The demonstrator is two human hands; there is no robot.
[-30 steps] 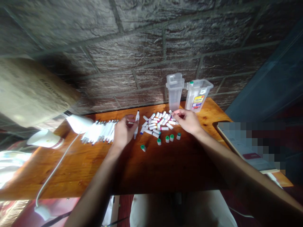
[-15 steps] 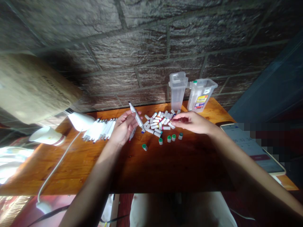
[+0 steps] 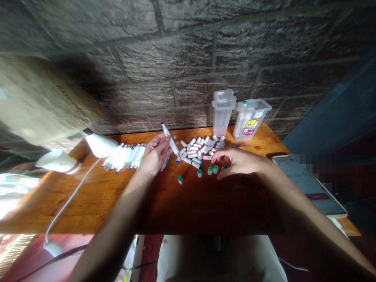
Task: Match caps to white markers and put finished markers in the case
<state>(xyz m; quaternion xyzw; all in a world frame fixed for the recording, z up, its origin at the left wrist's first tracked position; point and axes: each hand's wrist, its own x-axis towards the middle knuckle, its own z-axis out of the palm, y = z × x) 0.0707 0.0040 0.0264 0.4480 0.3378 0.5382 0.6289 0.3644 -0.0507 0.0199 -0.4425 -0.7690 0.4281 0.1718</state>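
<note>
My left hand (image 3: 153,155) is closed round a white marker pen (image 3: 170,141), which slants up and to the left over the wooden table (image 3: 188,203). A second pen with a pink end (image 3: 163,164) pokes out below the same hand. My right hand (image 3: 236,162) hovers low over a short row of green-topped caps (image 3: 210,170), fingers curled and slightly apart, with nothing seen in them. Behind both hands lies a heap of white pen caps (image 3: 199,148).
A row of white uncapped pens (image 3: 125,156) lies left of my left hand. Two clear plastic pen boxes (image 3: 222,113) (image 3: 249,119) stand at the back by the brick wall. A white lamp with a cord (image 3: 73,160) is at the left, a phone (image 3: 311,184) at the right edge.
My left hand lifted the pen from upright by the table to a slant. My right hand left the cap heap and came down toward me over the green-topped caps.
</note>
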